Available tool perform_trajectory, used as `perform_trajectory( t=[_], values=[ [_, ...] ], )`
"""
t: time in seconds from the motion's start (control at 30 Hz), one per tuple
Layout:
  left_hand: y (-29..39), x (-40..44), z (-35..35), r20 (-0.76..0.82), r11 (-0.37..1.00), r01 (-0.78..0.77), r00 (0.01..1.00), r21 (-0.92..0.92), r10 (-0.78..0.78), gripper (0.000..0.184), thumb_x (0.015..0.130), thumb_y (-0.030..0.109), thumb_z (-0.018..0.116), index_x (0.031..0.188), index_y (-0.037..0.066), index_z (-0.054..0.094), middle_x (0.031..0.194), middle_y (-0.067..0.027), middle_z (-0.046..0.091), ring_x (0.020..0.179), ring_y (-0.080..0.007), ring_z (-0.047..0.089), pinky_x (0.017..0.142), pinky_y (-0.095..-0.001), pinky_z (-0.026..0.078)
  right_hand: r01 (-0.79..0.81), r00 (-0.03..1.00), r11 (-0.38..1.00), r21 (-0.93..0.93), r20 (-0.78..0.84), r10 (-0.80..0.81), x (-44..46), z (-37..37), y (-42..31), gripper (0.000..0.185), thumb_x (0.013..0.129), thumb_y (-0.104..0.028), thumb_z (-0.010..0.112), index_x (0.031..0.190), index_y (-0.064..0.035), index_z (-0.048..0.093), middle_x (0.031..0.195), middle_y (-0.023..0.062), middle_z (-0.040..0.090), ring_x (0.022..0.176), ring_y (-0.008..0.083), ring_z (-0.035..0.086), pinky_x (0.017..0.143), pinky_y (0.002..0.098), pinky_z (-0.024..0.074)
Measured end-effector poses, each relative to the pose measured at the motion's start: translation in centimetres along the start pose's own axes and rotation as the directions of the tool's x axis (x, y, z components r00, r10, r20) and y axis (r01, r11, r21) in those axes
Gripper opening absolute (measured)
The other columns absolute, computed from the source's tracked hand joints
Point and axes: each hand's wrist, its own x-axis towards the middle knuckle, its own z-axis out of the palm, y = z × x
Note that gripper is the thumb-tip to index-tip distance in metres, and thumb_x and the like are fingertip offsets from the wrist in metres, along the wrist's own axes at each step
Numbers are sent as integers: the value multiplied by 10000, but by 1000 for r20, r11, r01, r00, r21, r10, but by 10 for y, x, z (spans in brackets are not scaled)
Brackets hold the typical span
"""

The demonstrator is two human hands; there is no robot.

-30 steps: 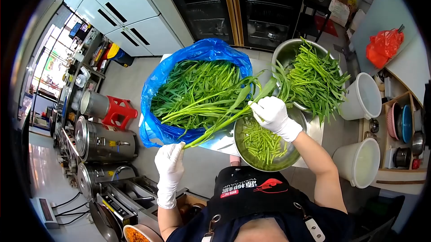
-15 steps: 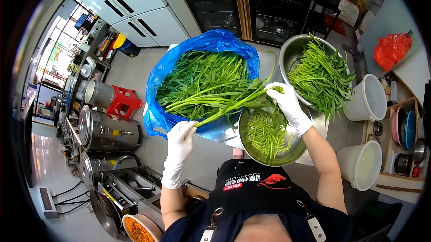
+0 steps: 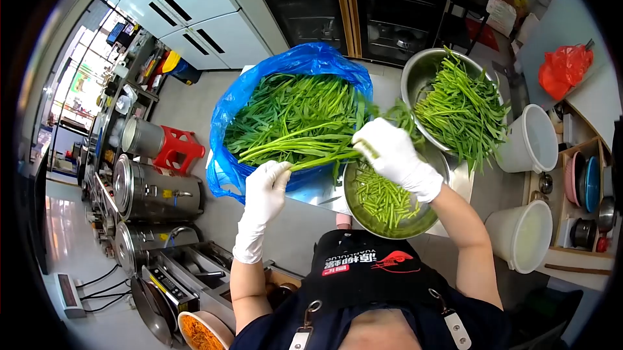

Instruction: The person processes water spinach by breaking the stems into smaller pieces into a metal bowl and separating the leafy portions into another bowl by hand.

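Note:
My white-gloved left hand point(image 3: 266, 189) is closed on the lower end of a green stem point(image 3: 318, 160), at the near edge of a blue plastic bag point(image 3: 224, 126). Leafy greens point(image 3: 295, 107) fill the bag. My gloved right hand point(image 3: 389, 155) is closed around the same stem farther along, with leaves showing beyond it, partly blurred. Below that hand, a metal bowl point(image 3: 425, 223) holds short cut stem pieces point(image 3: 379, 197). A larger metal bowl point(image 3: 409, 87) at the right holds a heap of long leafy stems point(image 3: 461, 110).
Two white buckets point(image 3: 540, 137) point(image 3: 519, 236) stand at the right, near a shelf with dishes. Large metal pots point(image 3: 159, 188) and a red stool point(image 3: 178, 149) are at the left. A bowl of orange shreds point(image 3: 201, 332) sits at the bottom left. Refrigerators line the back.
My right hand has moved left along the stem, nearer to my left hand. The stretch of stem between my hands is shorter. The camera view has shifted slightly.

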Motion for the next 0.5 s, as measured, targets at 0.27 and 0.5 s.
perform_trajectory(
  t=[0.27,0.5],
  values=[
    [11,3,1,44,969,170,985,-181,-165,142,859,30,617,987,-3,668,756,-77,616,680,-183,588,633,-286,469,131,986,974,-183,124,-110,3,16,0,164,721,-139,705,862,-94,633,787,57,528,769,236,560,608,348,485],
    [8,12,17,111,945,237,970,-224,-217,190,877,112,629,1019,-4,681,766,-83,645,655,-166,597,619,-284,474,10,1000,999,-34,-7,-10,0,13,13,123,716,-124,689,832,-102,652,781,45,550,757,235,552,607,341,479]
  ],
)
